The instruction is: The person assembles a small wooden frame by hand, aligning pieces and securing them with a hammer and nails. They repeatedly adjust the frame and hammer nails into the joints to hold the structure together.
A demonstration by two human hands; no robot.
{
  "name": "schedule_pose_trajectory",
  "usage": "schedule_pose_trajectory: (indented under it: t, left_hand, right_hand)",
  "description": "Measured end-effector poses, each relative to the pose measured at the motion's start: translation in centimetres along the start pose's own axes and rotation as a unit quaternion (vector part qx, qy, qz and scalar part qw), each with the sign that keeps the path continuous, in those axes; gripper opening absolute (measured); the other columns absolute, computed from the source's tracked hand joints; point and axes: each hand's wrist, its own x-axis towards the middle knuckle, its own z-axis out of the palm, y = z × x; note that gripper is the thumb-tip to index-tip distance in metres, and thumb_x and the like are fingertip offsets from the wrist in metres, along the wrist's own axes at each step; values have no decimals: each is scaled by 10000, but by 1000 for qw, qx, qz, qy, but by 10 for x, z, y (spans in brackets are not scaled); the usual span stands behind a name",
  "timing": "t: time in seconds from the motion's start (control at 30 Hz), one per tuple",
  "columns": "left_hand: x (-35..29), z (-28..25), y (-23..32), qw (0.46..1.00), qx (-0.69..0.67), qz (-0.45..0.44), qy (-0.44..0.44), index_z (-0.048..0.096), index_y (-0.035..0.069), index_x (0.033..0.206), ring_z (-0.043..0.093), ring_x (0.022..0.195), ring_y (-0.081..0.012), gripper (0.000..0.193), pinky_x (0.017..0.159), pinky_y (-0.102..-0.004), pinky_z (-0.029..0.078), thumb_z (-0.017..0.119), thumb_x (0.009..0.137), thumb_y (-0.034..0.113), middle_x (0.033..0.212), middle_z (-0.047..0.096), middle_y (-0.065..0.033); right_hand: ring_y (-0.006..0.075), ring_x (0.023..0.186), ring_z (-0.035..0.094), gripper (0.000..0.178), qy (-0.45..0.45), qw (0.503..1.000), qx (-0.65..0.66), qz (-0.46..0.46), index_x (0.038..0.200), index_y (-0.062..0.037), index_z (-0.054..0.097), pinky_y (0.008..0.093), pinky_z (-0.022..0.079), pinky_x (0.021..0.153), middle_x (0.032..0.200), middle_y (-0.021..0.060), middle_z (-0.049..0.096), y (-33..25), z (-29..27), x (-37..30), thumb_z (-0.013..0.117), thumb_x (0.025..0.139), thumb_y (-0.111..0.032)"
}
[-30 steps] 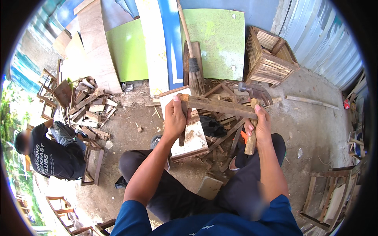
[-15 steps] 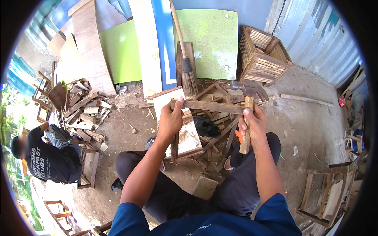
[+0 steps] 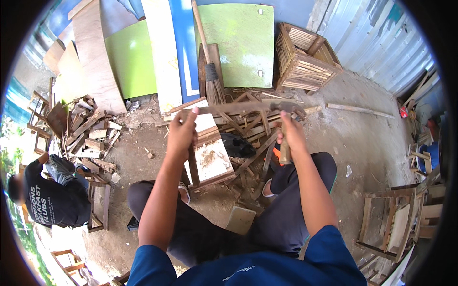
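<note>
Two green panels leaned against the far wall, one large and one smaller to its left, with one white board and a strip of blue between them, and pale plywood sheets further left. One slatted wooden crate stood tilted at the upper right, beside a corrugated metal wall. The ground was bare packed dirt, dusty and strewn with chips.

One other person in a dark shirt crouched at the left edge, near a heap of offcuts too tangled to count. One wooden frame lay at the lower right.

The seated person, in dark trousers and a blue shirt, had one small white-topped wooden stand between the knees, with a loose pile of slats just behind it. One broom leaned upright behind that pile.

The left hand was closed around one dark wooden strip that ran down along the stand's left edge. The right hand was wrapped tight on the wooden handle of one hammer, its head raised and blurred above the knuckles. One long slat, also blurred, spanned the gap between the two hands at fingertip height; which hand bore it could not be told.
</note>
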Motion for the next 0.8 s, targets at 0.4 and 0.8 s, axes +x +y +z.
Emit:
schedule_pose_trajectory:
  t: [0.4,0.8]
  left_hand:
    - [16,-36,-9,992,-100,23,71,586,88,969,520,532,-95,324,476,-281,431,791,1009,335,716,522,16]
    - [22,-29,-10,994,-92,8,59,584,104,934,509,517,-85,318,453,-276,400,769,1026,346,712,519,19]
  right_hand:
    - [403,931,779,350,9,846,-513,143,1189,58,684,541,615,766,1044,291,764,257,-73,-5,680,889,-121]
    - [435,1281,663,743,-157,764,-597,187,1586,-66,445,518,563,1022,1376,269,681,269,-34,-17,694,890,-136]
